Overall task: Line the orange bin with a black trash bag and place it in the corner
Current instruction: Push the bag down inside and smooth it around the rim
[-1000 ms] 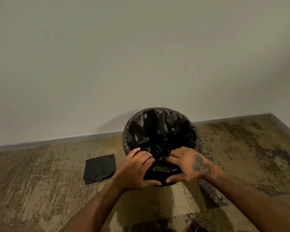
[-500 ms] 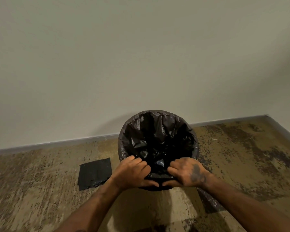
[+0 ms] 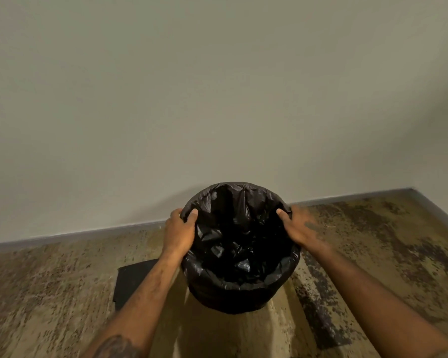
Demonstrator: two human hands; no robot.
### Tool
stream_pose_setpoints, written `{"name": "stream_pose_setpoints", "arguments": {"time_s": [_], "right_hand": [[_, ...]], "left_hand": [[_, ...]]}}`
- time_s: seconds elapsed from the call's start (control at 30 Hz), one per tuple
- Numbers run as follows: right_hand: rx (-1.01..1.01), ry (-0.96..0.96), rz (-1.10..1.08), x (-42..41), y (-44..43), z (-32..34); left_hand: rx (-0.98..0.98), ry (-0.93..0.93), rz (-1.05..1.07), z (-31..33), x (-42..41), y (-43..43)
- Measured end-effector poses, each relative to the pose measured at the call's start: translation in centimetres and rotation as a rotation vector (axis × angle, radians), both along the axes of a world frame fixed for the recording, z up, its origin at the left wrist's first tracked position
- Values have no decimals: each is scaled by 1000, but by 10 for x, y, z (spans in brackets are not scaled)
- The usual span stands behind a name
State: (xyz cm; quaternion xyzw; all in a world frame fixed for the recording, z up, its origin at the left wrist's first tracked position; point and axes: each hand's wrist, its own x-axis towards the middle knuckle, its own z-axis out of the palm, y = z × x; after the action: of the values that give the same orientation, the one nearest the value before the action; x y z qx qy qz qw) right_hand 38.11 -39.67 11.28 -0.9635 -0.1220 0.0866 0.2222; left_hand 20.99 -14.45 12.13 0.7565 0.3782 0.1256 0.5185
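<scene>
Both your left hand [image 3: 179,232] and right hand [image 3: 299,226] clasp opposite sides of the round bin's rim through the crinkled black plastic trash bag [image 3: 239,244] at lower centre, pinning the liner for carrying toward the corner [image 3: 411,188] at right.

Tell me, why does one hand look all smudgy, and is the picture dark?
Head view: the right hand is motion-blurred at the crinkly black trash bag's rim; the left hand is sharper; lighting is dim, the bag's inside nearly featureless.
</scene>
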Motion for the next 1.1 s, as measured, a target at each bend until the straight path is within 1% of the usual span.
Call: {"name": "stream_pose_setpoints", "arguments": {"time_s": [0.07,0.2,0.3,0.43,0.53,0.6,0.7,0.83,0.97,1.07,1.1], "right_hand": [[68,19,-41,3,2,-6],[219,85,-97,2,0,-9],[320,134,-133,0,0,-6],[466,191,-170,-3,0,-1],[539,207,-184,-4,-1,19],[548,207,-193,-7,-3,42],[583,203,-219,-12,-12,98],[631,202,-254,-21,-27,185],[672,207,-338,-35,-56,294],[695,235,-400,-43,-76,361],[703,251,-404,-47,-81,375]], "left_hand": [[-42,-11,52,-5,1,-5],[-277,-74,134,-10,1,-5],[-398,-122,147,-7,0,-5],[-457,-140,172,-4,-1,-4],[-465,-134,171,18,-3,-7],[-477,-141,173,42,-6,-12],[-507,-142,178,101,-9,-21],[-547,-139,176,193,-10,-35],[-566,-116,176,303,-14,-52],[-572,-96,140,367,-14,-60],[-575,-102,118,379,-16,-63]]}}
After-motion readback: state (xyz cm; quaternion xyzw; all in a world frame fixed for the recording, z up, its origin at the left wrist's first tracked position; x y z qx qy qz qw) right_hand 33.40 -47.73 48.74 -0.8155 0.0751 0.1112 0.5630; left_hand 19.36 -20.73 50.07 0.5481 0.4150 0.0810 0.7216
